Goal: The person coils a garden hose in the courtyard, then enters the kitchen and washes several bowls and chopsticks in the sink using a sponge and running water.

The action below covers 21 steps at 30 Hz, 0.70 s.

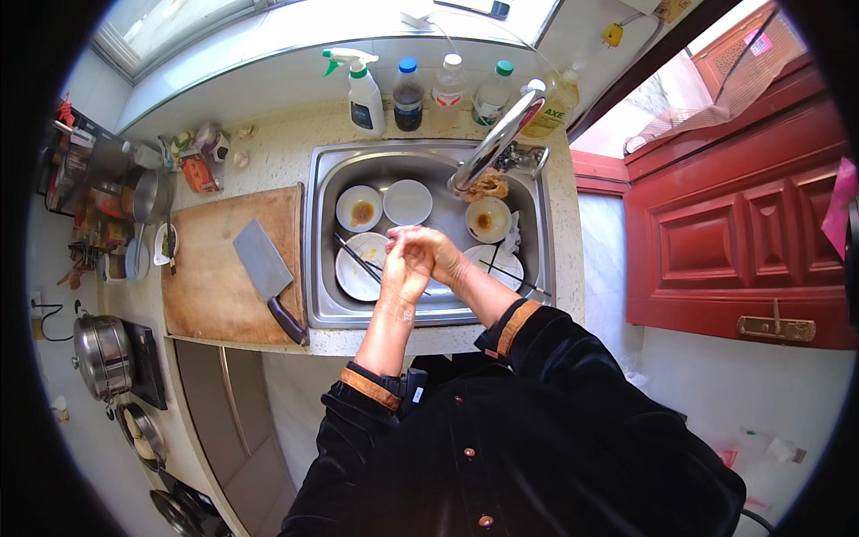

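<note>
Over the stainless steel sink (429, 313), my left hand (407, 268) and my right hand (435, 250) press together, with their fingers overlapping. No object shows between them, though the overlap hides the space between the palms. Soap-like white spots mark my left wrist. Below and left of my hands, a plate with food scraps (356, 272) carries black chopsticks (358, 255). Another plate (478, 255) with crossed chopsticks (503, 270) lies to the right. Behind them are a sauce-stained bowl (362, 209), a white bowl (408, 201) and a second stained bowl (488, 221).
A chrome faucet (500, 137) arches over the sink beside a brown scrubber (488, 186). Left of the sink, a cleaver (263, 258) lies on a wooden cutting board (201, 288). A spray bottle (366, 101) and several other bottles line the back. A red door (711, 268) stands at right.
</note>
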Tool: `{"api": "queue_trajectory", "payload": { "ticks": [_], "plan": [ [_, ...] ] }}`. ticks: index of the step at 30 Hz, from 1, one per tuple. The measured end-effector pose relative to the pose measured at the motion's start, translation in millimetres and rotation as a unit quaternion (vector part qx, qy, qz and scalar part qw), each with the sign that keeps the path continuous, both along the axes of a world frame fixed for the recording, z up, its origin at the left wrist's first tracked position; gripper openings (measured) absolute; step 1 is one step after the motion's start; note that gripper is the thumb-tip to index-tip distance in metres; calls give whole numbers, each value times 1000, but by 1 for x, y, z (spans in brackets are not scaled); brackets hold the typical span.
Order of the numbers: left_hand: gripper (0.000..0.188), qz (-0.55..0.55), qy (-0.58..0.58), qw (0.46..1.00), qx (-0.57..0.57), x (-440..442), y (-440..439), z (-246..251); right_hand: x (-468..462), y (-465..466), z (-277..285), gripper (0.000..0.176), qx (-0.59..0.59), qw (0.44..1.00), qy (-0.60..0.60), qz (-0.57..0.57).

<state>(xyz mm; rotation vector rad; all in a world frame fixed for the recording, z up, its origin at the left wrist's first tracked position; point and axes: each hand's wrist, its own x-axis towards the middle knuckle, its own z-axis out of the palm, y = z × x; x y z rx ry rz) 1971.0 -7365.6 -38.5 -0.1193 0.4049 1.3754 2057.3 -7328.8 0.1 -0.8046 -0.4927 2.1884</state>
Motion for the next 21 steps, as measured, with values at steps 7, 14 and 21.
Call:
{"api": "queue_trajectory", "payload": {
  "ticks": [7,14,21],
  "plan": [
    [29,14,637,770,35,32,-18,31,1,-1,4,29,-162,975,-98,-118],
    [20,-31,922,353,155,18,9,14,-8,-14,4,36,-98,942,-256,-195],
    [21,-134,477,868,0,27,30,45,15,14,1,27,-122,967,-186,-125]
  ]
}}
